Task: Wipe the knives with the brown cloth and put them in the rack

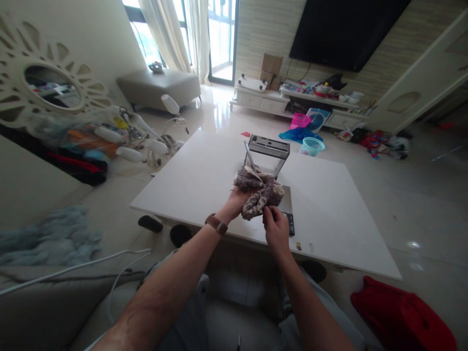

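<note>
White square table [204, 180] — low, glossy, filling the middle of the view, set on a pale shiny floor. Black television [343, 29] on the far wall, above a long white cabinet [263, 100] crowded with small items. Grey padded bench [157, 85] by the curtained window. Round cut-out mirror [51, 85] on the left wall, with a heap of mixed clutter [109, 141] just below it. Red bag [402, 317] on the floor at lower right. Blue-grey fluffy cloth [47, 234] at the left edge. Pink basket [300, 120] and turquoise basket [311, 145] on the floor beyond the table, near each other.

Metal stand [268, 148] — grey, upright on the table, directly behind the hands. Dark remote [291, 224] flat on the table, just beside the right hand. Brown-grey plush toy [259, 192] held up above the near part of the table, in front of the stand, limbs dangling.

Left hand [237, 200] — brown strap at the wrist, fingers wrapped around the toy's left side from beneath. Right hand [276, 226] — thumb and forefinger pinched narrow on a lower dangling part of the toy, remaining fingers curled in.
</note>
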The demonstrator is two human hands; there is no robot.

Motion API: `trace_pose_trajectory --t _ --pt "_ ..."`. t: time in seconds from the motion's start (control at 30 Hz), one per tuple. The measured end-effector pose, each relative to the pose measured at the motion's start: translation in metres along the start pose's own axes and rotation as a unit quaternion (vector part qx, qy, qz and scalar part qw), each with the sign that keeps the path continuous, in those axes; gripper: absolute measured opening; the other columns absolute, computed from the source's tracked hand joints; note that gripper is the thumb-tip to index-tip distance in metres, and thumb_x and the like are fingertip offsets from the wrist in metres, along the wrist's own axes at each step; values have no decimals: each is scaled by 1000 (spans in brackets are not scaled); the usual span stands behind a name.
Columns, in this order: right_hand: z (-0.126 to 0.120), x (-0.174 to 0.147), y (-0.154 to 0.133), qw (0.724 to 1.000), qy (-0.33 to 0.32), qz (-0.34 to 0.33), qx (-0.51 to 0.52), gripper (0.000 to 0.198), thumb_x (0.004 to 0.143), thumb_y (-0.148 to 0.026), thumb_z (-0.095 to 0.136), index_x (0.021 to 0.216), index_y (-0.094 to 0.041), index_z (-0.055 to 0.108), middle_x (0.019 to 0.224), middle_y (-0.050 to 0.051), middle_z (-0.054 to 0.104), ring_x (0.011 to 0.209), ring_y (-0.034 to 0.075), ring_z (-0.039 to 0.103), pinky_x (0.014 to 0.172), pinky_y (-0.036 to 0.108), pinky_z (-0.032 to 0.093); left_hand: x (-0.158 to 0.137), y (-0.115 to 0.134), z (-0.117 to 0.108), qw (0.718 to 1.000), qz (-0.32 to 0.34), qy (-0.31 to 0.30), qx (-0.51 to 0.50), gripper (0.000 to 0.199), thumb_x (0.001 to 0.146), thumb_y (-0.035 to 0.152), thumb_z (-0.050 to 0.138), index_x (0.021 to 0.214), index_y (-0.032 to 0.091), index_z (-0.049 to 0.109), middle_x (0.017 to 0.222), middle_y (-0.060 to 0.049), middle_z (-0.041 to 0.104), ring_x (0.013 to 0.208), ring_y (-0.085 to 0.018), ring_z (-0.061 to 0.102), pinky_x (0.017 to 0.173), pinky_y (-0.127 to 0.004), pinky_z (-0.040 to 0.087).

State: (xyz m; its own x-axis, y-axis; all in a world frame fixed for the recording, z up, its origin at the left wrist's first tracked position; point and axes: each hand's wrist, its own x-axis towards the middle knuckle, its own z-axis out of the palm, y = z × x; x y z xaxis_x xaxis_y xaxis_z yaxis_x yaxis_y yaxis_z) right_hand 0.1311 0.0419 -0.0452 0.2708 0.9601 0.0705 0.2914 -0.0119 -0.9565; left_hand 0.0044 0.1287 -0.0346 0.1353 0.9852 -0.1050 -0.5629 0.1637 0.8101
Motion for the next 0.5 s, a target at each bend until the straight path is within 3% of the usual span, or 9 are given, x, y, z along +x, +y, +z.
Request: trace_pose_trajectory --t 0.33,0.5 --pt "-4 0 -8 999 -9 -26 -40 39 93 -53 53 73 -20 61 59 -3 53 58 14 48 57 28 35 1 -2 1 999 30 26 25 36 66 23 88 99 15 76 105 -12 77 110 -34 69 110 -55 45" --pt "-5 -1 -12 999 -25 -23 -40 38 92 -52 55 77 -19 65 60 -2 53 57 13 47 56 27 34 9 6 -9 996 57 70 11 35 67 19 87 100 17 74 101 -6 77 113 -33 68 113 -55 44"
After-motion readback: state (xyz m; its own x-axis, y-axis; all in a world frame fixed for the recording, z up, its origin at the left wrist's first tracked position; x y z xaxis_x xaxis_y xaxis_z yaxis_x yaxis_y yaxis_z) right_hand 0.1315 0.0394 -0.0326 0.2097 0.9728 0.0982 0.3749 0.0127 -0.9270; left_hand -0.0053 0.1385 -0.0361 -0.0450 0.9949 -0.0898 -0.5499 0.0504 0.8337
